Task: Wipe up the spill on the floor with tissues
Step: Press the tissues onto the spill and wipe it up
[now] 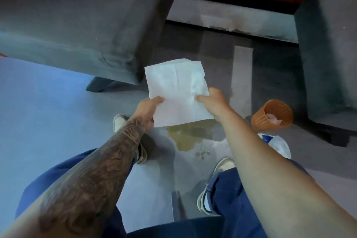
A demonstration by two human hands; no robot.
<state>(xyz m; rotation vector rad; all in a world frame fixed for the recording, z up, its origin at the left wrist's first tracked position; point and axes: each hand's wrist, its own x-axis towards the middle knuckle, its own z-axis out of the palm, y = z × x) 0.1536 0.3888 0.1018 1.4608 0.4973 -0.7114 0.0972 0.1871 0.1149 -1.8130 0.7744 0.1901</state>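
A white tissue (pixel 177 87) is spread flat in the air between both hands, above the floor. My left hand (pixel 147 107) pinches its lower left edge. My right hand (pixel 211 100) pinches its right edge. Below the tissue, a yellowish-brown spill (pixel 190 137) lies on the grey floor between my two feet, with a few small droplets beside it toward my right shoe.
A grey sofa (pixel 77 31) stands at the left and a grey armchair (pixel 328 48) at the right. An orange waste basket (pixel 272 114) with crumpled tissue stands right of the spill. A white and blue tissue pack (pixel 276 143) lies near my right arm.
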